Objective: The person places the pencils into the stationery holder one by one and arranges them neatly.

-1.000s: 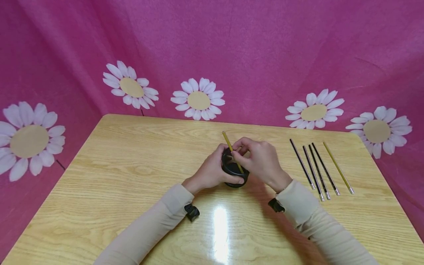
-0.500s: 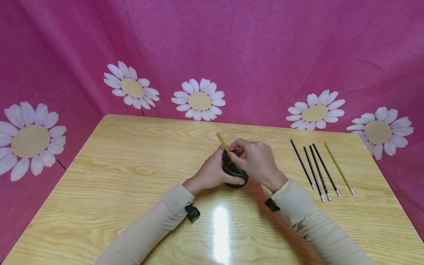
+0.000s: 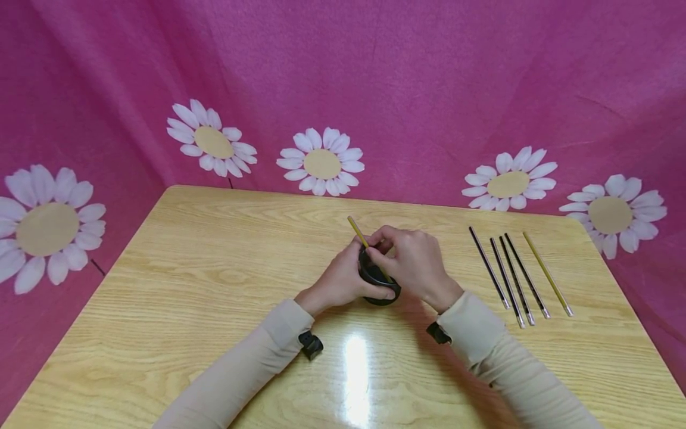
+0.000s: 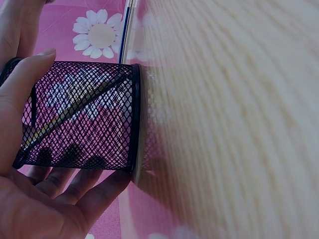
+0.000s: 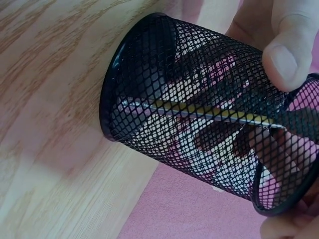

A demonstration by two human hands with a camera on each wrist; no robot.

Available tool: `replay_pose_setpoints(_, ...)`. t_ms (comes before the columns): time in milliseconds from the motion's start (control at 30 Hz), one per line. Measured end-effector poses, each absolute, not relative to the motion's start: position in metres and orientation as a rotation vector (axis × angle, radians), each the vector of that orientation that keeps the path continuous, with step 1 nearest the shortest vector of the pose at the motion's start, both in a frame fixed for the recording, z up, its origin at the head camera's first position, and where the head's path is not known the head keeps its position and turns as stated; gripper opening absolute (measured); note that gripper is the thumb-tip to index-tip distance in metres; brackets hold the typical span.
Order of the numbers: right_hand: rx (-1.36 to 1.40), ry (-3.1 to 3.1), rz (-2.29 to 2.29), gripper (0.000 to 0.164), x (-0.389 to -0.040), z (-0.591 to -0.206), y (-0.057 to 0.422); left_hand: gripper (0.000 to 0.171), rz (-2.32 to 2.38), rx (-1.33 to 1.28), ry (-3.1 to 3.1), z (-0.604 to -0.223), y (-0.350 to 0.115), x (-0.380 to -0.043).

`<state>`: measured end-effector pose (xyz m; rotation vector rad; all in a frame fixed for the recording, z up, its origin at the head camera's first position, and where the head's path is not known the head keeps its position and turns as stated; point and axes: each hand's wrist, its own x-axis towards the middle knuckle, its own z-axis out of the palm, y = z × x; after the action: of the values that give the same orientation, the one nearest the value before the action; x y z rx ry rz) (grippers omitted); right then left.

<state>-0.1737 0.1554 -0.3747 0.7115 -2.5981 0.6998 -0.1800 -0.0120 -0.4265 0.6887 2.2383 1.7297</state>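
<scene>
In the head view, my left hand (image 3: 343,277) grips a black mesh pencil cup (image 3: 374,274) near the middle of the table. The left wrist view shows its fingers curled round the mesh cup (image 4: 84,114), whose base is at the tabletop. My right hand (image 3: 418,262) is over the cup's rim and pinches a yellow pencil (image 3: 356,229). That pencil leans to the left, its upper end sticking out above the fingers. Through the mesh in the right wrist view, the lower part of the pencil (image 5: 194,109) slants down inside the cup, its silvery end near the base.
To the right on the wooden table (image 3: 214,268) lie several dark pencils (image 3: 517,277) and another yellow pencil (image 3: 548,274), roughly side by side. A pink curtain (image 3: 407,89) with white daisies hangs behind the table's back edge and at its sides.
The right hand has shifted slightly left with the pencil, whose upper end has moved left and a little lower, so it leans more. The left hand and the cup stay nearly still.
</scene>
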Motion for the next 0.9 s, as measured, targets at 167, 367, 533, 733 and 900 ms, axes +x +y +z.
replay_pose_setpoints(167,0.727,-2.566,0.73,0.01,-0.173,-0.374,0.157,0.085,1.698,0.682,2.269,-0.427,-0.013,-0.179)
replay_pose_setpoints(367,0.735,-2.492,0.751,0.008,-0.173,-0.369,0.161,0.085,1.689,0.673,2.302,-0.428,-0.013,-0.178)
replay_pose_setpoints(533,0.7,-2.46,0.731,0.01,-0.175,-0.366,0.171,0.088,1.673,0.68,2.323,-0.428,-0.013,-0.179)
replay_pose_setpoints(733,0.631,-2.455,0.702,0.008,-0.179,-0.363,0.191,0.096,1.657,0.701,2.334,-0.428,-0.013,-0.181)
replay_pose_setpoints(900,0.569,-2.493,0.668,0.007,-0.181,-0.367,0.211,0.097,1.662,0.685,2.336,-0.427,-0.013,-0.181)
